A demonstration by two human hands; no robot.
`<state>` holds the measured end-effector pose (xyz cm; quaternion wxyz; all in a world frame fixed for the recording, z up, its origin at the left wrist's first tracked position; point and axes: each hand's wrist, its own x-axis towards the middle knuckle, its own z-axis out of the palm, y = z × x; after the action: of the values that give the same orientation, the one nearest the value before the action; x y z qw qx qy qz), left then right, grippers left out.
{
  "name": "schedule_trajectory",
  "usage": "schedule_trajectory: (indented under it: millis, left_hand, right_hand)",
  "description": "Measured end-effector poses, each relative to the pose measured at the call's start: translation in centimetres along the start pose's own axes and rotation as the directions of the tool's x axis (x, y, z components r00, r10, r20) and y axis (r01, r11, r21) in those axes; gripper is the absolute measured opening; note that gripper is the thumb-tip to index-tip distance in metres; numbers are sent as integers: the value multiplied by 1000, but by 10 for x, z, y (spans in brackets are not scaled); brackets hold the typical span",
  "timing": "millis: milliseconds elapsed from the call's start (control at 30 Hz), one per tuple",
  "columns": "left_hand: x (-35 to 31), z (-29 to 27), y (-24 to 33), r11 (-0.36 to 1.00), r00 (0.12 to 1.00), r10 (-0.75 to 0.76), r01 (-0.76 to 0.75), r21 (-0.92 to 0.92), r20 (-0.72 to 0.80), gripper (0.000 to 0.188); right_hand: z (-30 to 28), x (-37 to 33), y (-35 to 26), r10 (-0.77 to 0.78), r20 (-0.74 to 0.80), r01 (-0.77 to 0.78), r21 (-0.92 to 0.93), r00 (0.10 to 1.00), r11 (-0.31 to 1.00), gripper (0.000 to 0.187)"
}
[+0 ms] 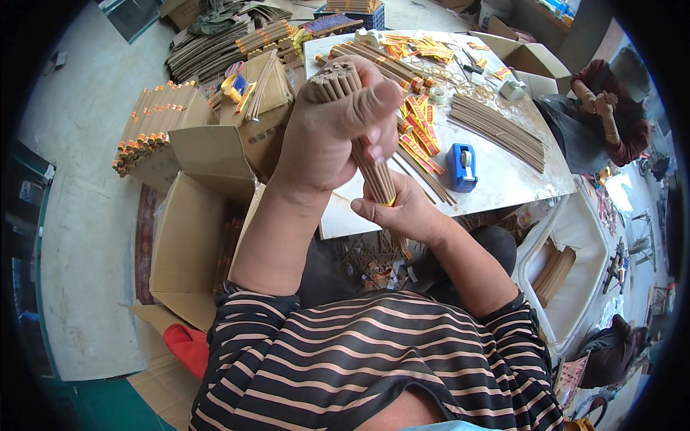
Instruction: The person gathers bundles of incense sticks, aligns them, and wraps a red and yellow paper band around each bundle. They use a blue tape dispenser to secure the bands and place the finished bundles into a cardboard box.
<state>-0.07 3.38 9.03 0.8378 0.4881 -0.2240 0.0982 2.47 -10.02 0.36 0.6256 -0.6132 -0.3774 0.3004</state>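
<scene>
The left hand (334,126) curls snugly round the top of the bundle (374,172) at 12 o'clock, the right hand (408,208) closed lower by its yellow band (392,202); even, gentle pressure should keep the sticks (334,83) aligned.

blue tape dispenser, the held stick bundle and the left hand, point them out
Blue tape dispenser (456,171), head view, on its blue body.
Stick bundle (373,172), head view, on the sticks' exposed middle stretch.
Left hand (327,126), head view, on the middle of the hand.
</scene>
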Motion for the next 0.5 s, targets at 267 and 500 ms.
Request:
schedule_trajectory:
  millis: [267, 500]
  left_hand:
    - [4, -18, -31, 875, 978, 94, 8, 483, -187, 22]
    - [8, -1, -31, 829, 970, 156, -25, 559, -187, 22]
  right_hand:
    - [-22, 39, 17, -85, -61, 71, -208, 995, 975, 51]
    - [-16, 46, 23, -210, -211, 181, -148, 955, 972, 27]
